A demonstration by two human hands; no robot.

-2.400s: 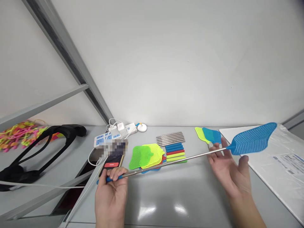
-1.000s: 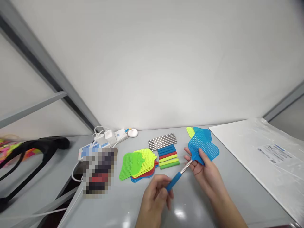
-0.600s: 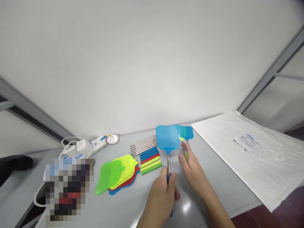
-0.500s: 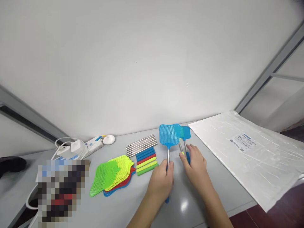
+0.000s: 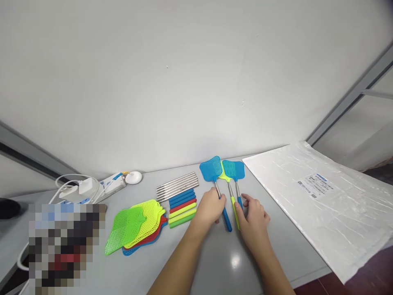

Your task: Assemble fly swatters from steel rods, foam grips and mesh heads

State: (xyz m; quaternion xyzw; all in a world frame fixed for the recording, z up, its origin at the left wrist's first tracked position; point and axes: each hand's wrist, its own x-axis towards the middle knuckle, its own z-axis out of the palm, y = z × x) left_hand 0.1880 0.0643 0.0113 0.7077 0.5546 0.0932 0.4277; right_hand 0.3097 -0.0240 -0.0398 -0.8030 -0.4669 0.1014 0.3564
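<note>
Head: left grip perhaps on swatter, mid-table

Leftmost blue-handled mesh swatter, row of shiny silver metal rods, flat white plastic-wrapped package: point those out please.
Leftmost blue-handled mesh swatter (image 5: 211, 169): head view, on its blue paddle.
Silver metal rods (image 5: 177, 187): head view, middle of the row.
White plastic-wrapped package (image 5: 325, 215): head view, wrapping on its top.
</note>
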